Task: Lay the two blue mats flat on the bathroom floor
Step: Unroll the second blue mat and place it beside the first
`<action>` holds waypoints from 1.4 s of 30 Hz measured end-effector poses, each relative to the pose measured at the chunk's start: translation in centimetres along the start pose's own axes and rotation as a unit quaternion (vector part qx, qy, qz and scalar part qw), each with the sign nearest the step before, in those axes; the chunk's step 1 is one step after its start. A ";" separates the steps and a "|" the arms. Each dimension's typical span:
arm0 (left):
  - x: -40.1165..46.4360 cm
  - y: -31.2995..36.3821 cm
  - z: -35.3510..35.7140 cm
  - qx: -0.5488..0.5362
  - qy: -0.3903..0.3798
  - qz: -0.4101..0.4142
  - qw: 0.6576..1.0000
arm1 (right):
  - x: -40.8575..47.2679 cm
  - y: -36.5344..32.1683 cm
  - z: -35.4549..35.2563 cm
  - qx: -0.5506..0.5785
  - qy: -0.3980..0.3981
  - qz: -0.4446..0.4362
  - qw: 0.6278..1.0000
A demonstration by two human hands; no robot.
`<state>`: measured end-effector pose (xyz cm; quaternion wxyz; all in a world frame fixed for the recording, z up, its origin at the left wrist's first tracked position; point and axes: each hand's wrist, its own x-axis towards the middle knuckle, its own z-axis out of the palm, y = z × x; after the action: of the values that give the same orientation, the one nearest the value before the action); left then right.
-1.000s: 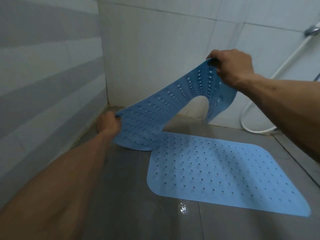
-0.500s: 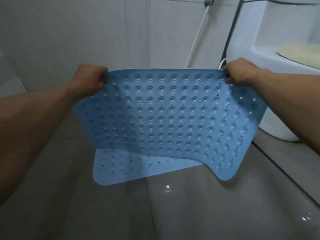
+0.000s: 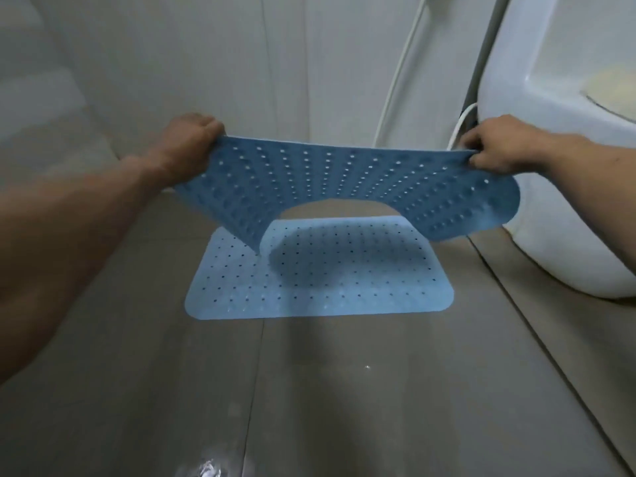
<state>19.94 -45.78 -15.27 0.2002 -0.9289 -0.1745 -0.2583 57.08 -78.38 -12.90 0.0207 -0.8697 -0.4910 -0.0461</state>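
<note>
A rectangular blue mat (image 3: 344, 290) with small holes lies flat on the grey tiled floor. Above it hangs a second blue mat (image 3: 344, 173), darker, studded with suction cups and with a curved cut-out along its lower edge. My left hand (image 3: 187, 146) grips its top left corner and my right hand (image 3: 495, 142) grips its top right corner. The held mat is stretched between them in the air, sagging in the middle, and its lower left tip hangs close over the flat mat.
A white toilet bowl (image 3: 550, 166) stands at the right, right beside my right hand. A white hose (image 3: 395, 80) runs down the tiled back wall. Wet grey floor tiles (image 3: 309, 390) stretch toward me.
Both hands have lowered and tilted the held mat, so it now sags more level over the flat mat instead of hanging as a vertical sheet. The view shifted slightly.
</note>
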 end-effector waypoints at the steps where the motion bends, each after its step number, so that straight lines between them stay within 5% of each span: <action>1: -2.1 1.3 0.2 0.006 -0.022 0.014 1.000 | -0.7 0.3 1.8 0.001 -0.035 -0.018 0.999; 9: -22.4 12.0 5.7 -0.044 -0.324 0.047 0.944 | -10.2 -1.1 21.2 -0.011 -0.356 -0.141 0.924; 14: -29.7 14.5 10.0 -0.074 -0.429 -0.086 0.896 | -13.8 -2.9 27.6 -0.155 -0.363 -0.175 0.902; 18: -33.5 13.7 12.0 -0.072 -0.336 -0.073 0.936 | -14.7 -2.6 29.0 -0.308 -0.292 -0.111 0.899; 25: -35.6 10.1 12.4 -0.038 -0.286 0.074 0.954 | -17.4 -1.6 29.8 -0.216 -0.339 -0.037 0.915; 28: -37.0 9.4 11.0 -0.079 -0.372 0.137 0.915 | -20.0 -3.4 29.1 -0.255 -0.388 -0.056 0.884; 31: -38.4 10.0 8.4 -0.171 -0.517 0.120 0.830 | -22.6 -5.0 28.1 -0.254 -0.426 -0.057 0.866; 35: -40.5 10.7 5.0 -0.256 -0.569 0.116 0.773 | -26.4 -5.9 26.6 -0.233 -0.466 0.013 0.854; 38: -39.4 11.1 2.7 -0.293 -0.603 0.113 0.733 | -26.1 -7.1 24.2 -0.242 -0.557 0.028 0.794; 39: -38.5 11.2 2.5 -0.307 -0.594 0.077 0.740 | -24.8 -7.5 23.3 -0.230 -0.562 0.017 0.794; 42: -35.8 12.2 4.6 -0.328 -0.466 -0.080 0.818 | -20.2 -8.0 22.3 -0.172 -0.418 -0.029 0.891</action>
<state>-1.80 -62.06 -42.01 -0.2432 -0.9317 -0.2253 0.1486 41.16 -89.65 -37.18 -0.3378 -0.7837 -0.4639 0.2376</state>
